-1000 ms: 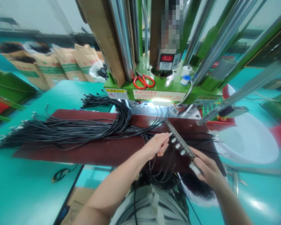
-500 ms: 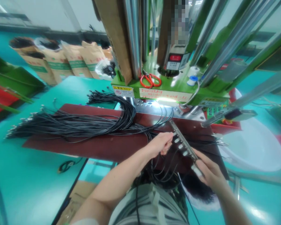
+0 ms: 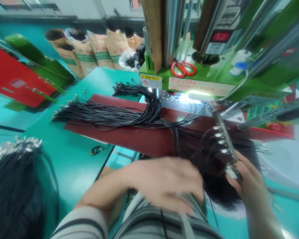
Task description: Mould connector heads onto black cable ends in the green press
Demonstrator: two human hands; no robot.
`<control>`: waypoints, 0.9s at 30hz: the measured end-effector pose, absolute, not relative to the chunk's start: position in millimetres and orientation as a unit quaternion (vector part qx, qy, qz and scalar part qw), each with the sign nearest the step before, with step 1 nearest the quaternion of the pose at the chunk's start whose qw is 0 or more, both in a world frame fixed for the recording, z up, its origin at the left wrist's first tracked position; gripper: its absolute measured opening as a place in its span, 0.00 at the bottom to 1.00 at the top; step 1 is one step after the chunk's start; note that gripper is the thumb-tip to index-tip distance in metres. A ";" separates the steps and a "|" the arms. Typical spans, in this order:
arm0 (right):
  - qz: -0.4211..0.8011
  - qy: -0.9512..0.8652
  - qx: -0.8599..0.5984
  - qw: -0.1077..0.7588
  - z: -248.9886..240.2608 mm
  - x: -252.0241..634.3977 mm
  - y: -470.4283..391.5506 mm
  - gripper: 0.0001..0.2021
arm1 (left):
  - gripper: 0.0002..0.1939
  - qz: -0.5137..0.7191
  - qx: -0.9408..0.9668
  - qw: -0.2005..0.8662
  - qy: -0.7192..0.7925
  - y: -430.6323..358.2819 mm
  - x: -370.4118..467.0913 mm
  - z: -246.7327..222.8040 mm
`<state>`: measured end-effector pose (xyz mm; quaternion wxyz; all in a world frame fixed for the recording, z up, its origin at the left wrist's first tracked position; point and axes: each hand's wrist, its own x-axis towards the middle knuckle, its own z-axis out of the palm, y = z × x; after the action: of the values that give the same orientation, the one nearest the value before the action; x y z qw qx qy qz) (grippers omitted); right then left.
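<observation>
My right hand (image 3: 249, 179) is closed around the lower end of a narrow metal bar (image 3: 226, 136), which tilts up toward the machine. Several pale metal cable ends stick out along the bar's left side, with thin black cables (image 3: 201, 142) hanging from them. My left hand (image 3: 166, 182) is in front of my body, apart from the bar and smeared by motion; whether its fingers hold anything is unclear. A long bundle of black cables (image 3: 109, 113) lies on the dark red board (image 3: 149, 142) beyond it.
A green machine (image 3: 149, 68) with metal columns stands ahead, red-handled scissors (image 3: 183, 69) and a thread spool (image 3: 238, 68) on its ledge. More black cables (image 3: 17, 186) with metal ends are at the lower left. Paper sacks (image 3: 102, 49) stand behind; a white tub (image 3: 279, 159) is at the right.
My left hand has left the bar and come back toward my body. The bar stays in my right hand. The view has swung left, bringing the lower-left cable bunch into sight.
</observation>
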<state>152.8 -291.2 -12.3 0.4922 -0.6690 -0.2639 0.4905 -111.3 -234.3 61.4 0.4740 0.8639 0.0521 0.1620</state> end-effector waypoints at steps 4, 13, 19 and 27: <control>0.490 -0.240 -0.650 0.529 -7.3 146.1 -286.2 0.19 | 0.06 0.054 0.857 0.509 -0.059 -268.2 -141.7 46.8; 0.485 -0.240 -0.634 0.552 -20.5 144.4 -286.6 0.23 | 0.08 0.160 0.827 0.533 0.086 -261.0 -107.2 62.4; 0.471 -0.274 -0.606 0.580 -35.2 147.1 -290.8 0.23 | 0.08 0.130 0.917 0.208 0.314 -246.7 -14.4 46.0; 0.496 -0.268 -0.610 0.557 -32.6 149.8 -291.8 0.23 | 0.05 0.147 0.929 -0.028 0.339 -242.7 0.5 20.9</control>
<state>149.8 -291.8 -32.6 0.5574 -0.6097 -0.2680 0.4958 0.5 -242.7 20.9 -0.0275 0.9289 0.3388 0.1467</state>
